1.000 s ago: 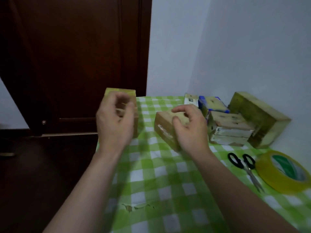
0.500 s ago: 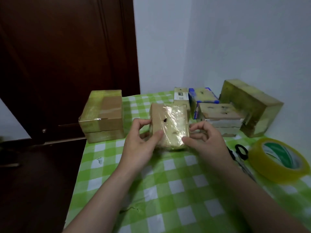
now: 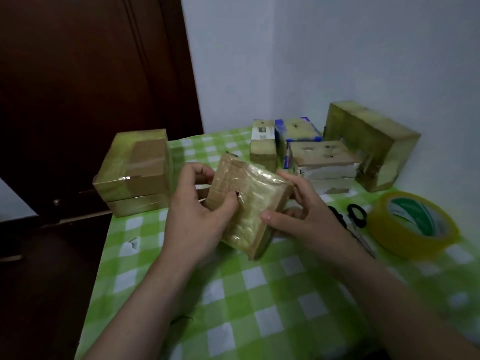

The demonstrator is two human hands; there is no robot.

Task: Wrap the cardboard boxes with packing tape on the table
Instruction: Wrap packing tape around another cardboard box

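- Both hands are closed on one cardboard box (image 3: 249, 201) at frame centre: its left edge is gripped by the left hand (image 3: 197, 216), its right edge by the right hand (image 3: 306, 219).
- It is held tilted, its long axis running from upper left to lower right.
- Nearer the right hand lies the tape roll (image 3: 413, 224), at the frame's right.
- The scissors (image 3: 355, 216) are partly hidden; the box's underside is unseen.

Between the fingers (image 3: 197, 172), the cardboard box (image 3: 249, 201) is showing tan under a glossy yellowish film. Beneath them, the bench (image 3: 259, 294) is displaying a green-and-white check. Right of the fingers, black-handled scissors (image 3: 357, 215) and a yellow tape roll (image 3: 413, 224) with a green-and-white core are lying; beyond them, a blue-edged box (image 3: 296, 131) is standing.
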